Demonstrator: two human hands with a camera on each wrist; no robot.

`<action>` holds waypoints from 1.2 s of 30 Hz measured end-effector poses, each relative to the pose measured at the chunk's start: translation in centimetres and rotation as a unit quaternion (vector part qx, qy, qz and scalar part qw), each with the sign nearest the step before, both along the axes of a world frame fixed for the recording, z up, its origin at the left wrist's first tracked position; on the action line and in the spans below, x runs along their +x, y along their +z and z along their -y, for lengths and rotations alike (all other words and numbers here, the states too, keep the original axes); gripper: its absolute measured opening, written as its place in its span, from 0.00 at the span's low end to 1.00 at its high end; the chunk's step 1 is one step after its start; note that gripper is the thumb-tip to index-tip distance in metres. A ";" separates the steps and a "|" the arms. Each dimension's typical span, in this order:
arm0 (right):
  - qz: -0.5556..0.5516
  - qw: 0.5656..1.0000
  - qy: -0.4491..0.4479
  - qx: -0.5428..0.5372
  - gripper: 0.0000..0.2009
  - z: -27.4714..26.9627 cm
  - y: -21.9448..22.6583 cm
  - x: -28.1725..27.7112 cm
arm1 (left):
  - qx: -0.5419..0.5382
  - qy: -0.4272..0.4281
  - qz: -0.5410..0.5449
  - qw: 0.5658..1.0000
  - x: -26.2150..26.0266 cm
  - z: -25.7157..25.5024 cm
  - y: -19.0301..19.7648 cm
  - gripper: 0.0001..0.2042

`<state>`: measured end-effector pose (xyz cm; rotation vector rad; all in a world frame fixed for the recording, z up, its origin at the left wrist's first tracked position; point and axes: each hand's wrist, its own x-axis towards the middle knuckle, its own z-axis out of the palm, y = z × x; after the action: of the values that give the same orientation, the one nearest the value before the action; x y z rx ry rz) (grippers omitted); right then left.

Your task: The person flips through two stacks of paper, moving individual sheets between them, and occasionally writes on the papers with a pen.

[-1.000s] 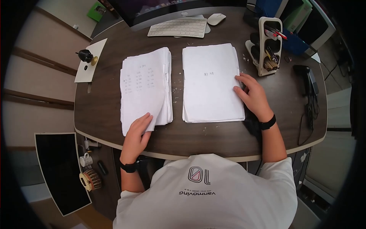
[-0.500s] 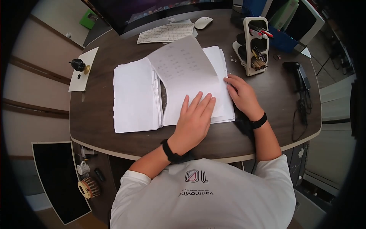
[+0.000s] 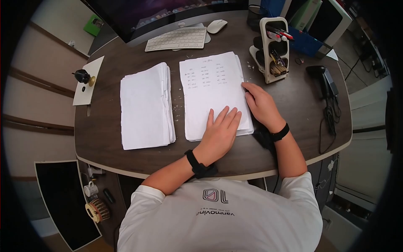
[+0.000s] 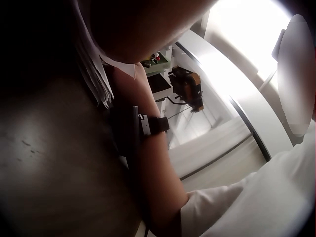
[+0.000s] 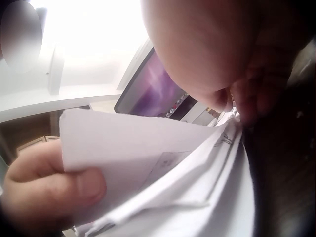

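Observation:
My left hand (image 3: 221,132) lies over the lower part of the right paper stack (image 3: 218,98), fingers pointing away from the body. In the right wrist view, the thumb (image 5: 91,183) presses a white sheet (image 5: 118,133) against the fingers behind it, and its near corner stands up. Columns of handwriting show on the top page. At the stack's right edge rests my right hand (image 3: 263,107), fingertips right at the paper side. The left stack (image 3: 145,111) shows a blank top page and uneven edges. The left wrist view is mostly dark, with the right wrist's band (image 4: 153,126) visible.
Beyond the stacks stand a keyboard (image 3: 176,38), a mouse (image 3: 217,26) and a monitor (image 3: 168,19). A pen holder (image 3: 275,50) is near the right hand, with a corded black handheld device (image 3: 323,82) farther right. A white board (image 3: 93,73) lies at far left; paper scraps dot the desk.
The left hand has turned the written sheet from the left stack over to the right stack, where it now lies flat. The right hand keeps to the right stack's edge.

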<state>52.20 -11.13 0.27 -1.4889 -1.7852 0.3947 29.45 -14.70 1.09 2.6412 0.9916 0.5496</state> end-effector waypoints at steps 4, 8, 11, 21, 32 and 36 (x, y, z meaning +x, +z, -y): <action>-0.041 0.997 -0.006 -0.058 0.17 0.3 1.6 -0.4 | -0.012 -0.007 -0.001 1.000 0.0 0.0 -0.1 0.30; -0.053 0.994 -0.004 -0.098 0.20 0.4 1.6 -0.5 | -0.027 -0.021 0.018 0.999 -1.3 0.2 2.6 0.33; -0.044 0.996 -0.001 -0.072 0.21 0.2 0.4 -0.1 | -0.003 -0.013 0.067 0.998 -5.9 0.2 5.5 0.34; -0.045 0.996 -0.006 -0.082 0.20 0.3 0.9 -0.3 | -0.060 0.249 -0.102 0.961 -22.6 2.5 4.4 0.37; -0.042 0.996 -0.015 -0.082 0.20 0.5 1.4 -0.4 | -0.059 0.344 0.190 0.918 -23.3 1.4 5.4 0.20; -0.035 0.995 -0.014 -0.088 0.20 0.4 1.7 -0.5 | 0.103 0.197 0.089 0.971 -14.8 1.0 8.3 0.26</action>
<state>51.74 -11.58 1.94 -1.5993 -1.7081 0.5964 14.66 -15.70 9.34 2.5112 1.4817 1.0081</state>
